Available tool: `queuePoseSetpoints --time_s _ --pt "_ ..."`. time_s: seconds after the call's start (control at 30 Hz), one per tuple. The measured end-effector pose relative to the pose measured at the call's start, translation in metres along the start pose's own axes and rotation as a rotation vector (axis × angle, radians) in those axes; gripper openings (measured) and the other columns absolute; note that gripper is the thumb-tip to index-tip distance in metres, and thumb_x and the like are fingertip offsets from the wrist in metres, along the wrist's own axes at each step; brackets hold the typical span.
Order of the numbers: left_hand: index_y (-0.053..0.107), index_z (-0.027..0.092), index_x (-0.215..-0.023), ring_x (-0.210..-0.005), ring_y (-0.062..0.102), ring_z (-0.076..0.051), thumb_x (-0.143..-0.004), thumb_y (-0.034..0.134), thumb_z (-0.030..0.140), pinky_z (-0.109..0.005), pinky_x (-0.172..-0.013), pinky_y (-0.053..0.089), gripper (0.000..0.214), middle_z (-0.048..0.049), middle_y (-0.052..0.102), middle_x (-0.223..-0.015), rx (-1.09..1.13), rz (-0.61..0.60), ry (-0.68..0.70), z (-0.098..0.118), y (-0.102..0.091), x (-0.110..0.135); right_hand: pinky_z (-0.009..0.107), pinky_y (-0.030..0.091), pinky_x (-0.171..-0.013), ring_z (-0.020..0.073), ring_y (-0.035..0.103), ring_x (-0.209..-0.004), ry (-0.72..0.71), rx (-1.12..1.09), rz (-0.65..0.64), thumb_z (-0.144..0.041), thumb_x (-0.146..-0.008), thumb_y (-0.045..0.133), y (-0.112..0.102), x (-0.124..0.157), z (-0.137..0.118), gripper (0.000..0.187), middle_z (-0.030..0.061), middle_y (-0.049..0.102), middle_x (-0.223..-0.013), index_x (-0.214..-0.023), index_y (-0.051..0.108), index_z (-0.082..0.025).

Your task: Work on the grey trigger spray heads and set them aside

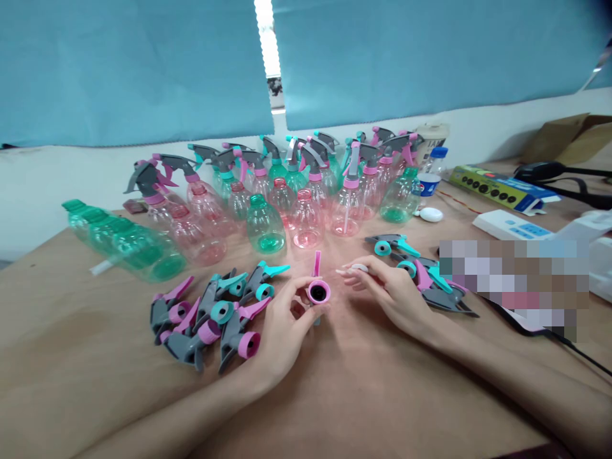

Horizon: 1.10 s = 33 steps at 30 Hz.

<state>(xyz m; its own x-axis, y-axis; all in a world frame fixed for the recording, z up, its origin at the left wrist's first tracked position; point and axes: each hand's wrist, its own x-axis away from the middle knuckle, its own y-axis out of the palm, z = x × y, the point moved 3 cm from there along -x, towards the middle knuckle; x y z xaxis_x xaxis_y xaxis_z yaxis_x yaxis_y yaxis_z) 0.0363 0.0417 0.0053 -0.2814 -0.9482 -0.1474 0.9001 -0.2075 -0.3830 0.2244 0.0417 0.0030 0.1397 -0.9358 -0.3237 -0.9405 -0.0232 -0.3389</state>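
Observation:
My left hand (287,325) is closed round a pink-and-grey spray trigger head (318,290), its round pink collar facing me and the pink lever pointing up. My right hand (387,287) hovers just to its right, fingers curled in a pinch on a small white piece (361,268) I cannot name. A heap of loose grey trigger heads with pink and teal parts (210,315) lies left of my left hand. A smaller heap of trigger heads (421,271) lies behind my right hand.
Several pink and green clear spray bottles (306,191) stand in a cluster at the back, some with triggers fitted. Green bottles (124,242) lie on their sides at the left. Boxes, a white device (507,224) and black cables sit at the right on the brown table (344,382).

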Motion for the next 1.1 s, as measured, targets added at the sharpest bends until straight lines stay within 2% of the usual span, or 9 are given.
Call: queuePoseSetpoints --time_s 0.13,0.3,0.43,0.6,0.67,0.73,0.87,0.97,1.1 --pt "0.058 0.020 -0.103 -0.074 0.058 -0.016 -0.080 0.065 0.021 -0.029 -0.066 0.048 0.024 -0.0024 0.061 -0.097 -0.003 -0.001 0.006 0.000 0.000 0.000 0.032 0.058 -0.070 0.0169 0.067 -0.078 -0.022 0.063 0.009 -0.039 -0.097 0.035 -0.004 -0.003 -0.002 0.037 0.0078 0.067 -0.089 -0.094 0.063 -0.016" --pt "0.060 0.021 -0.103 -0.077 0.058 -0.016 -0.079 0.065 0.021 -0.029 -0.069 0.048 0.024 -0.0029 0.062 -0.099 -0.011 0.002 0.012 0.003 0.000 0.000 0.029 0.053 -0.066 0.0148 0.064 -0.068 -0.109 0.199 0.032 -0.035 -0.095 0.042 -0.005 -0.001 -0.007 0.030 0.0055 0.066 -0.085 -0.101 0.066 -0.018" --pt "0.061 0.021 -0.104 -0.072 0.058 -0.016 -0.078 0.066 0.020 -0.029 -0.065 0.048 0.026 -0.0025 0.064 -0.095 -0.025 -0.002 -0.001 0.002 0.000 0.001 0.028 0.053 -0.061 0.0151 0.064 -0.064 -0.063 0.141 0.099 -0.039 -0.090 0.051 -0.007 -0.001 -0.001 0.026 0.0029 0.068 -0.078 -0.103 0.063 -0.019" --pt "0.064 0.022 -0.103 -0.064 0.056 -0.013 -0.076 0.067 0.020 -0.026 -0.060 0.047 0.028 -0.0016 0.067 -0.093 -0.029 -0.033 0.016 0.004 0.002 0.003 0.026 0.050 -0.059 0.0132 0.060 -0.058 -0.019 0.141 0.088 -0.038 -0.095 0.041 -0.008 -0.003 0.001 0.030 0.0010 0.061 -0.068 -0.096 0.062 -0.017" --pt "0.065 0.022 -0.103 -0.062 0.054 -0.012 -0.075 0.068 0.019 -0.025 -0.058 0.047 0.028 -0.0012 0.068 -0.092 -0.034 -0.038 0.029 0.005 0.002 0.003 0.027 0.051 -0.065 0.0145 0.062 -0.065 -0.029 0.121 0.055 -0.036 -0.097 0.038 -0.007 -0.002 -0.004 0.030 0.0023 0.063 -0.073 -0.096 0.062 -0.018" --pt "0.065 0.022 -0.103 -0.061 0.054 -0.012 -0.075 0.069 0.019 -0.024 -0.057 0.046 0.028 -0.0005 0.068 -0.090 -0.041 -0.048 0.033 0.006 0.003 0.004 0.031 0.050 -0.076 0.0170 0.063 -0.081 -0.095 0.121 0.022 -0.033 -0.097 0.038 -0.005 0.001 -0.012 0.028 0.0051 0.065 -0.087 -0.092 0.062 -0.019" --pt "0.065 0.022 -0.105 -0.060 0.054 -0.012 -0.076 0.070 0.022 -0.024 -0.057 0.045 0.030 0.0008 0.067 -0.080 -0.057 -0.063 0.024 0.006 0.004 0.004 0.039 0.043 -0.095 0.0207 0.051 -0.114 -0.272 0.163 -0.045 -0.027 -0.097 0.039 0.002 0.010 -0.033 0.025 0.0076 0.058 -0.120 -0.092 0.063 -0.022" --pt "0.065 0.021 -0.106 -0.058 0.052 -0.012 -0.075 0.071 0.024 -0.023 -0.056 0.044 0.032 0.0014 0.065 -0.075 -0.039 -0.084 0.028 0.006 0.006 0.004 0.041 0.042 -0.097 0.0210 0.049 -0.116 -0.302 0.215 -0.089 -0.023 -0.097 0.039 0.008 0.014 -0.039 0.024 0.0085 0.054 -0.127 -0.095 0.064 -0.022" --pt "0.066 0.020 -0.105 -0.059 0.051 -0.012 -0.076 0.071 0.024 -0.023 -0.055 0.042 0.030 0.0010 0.065 -0.075 -0.011 -0.102 0.038 0.007 0.007 0.005 0.042 0.042 -0.100 0.0205 0.049 -0.117 -0.302 0.255 -0.172 -0.019 -0.095 0.042 0.015 0.014 -0.035 0.023 0.0084 0.053 -0.131 -0.094 0.065 -0.021"
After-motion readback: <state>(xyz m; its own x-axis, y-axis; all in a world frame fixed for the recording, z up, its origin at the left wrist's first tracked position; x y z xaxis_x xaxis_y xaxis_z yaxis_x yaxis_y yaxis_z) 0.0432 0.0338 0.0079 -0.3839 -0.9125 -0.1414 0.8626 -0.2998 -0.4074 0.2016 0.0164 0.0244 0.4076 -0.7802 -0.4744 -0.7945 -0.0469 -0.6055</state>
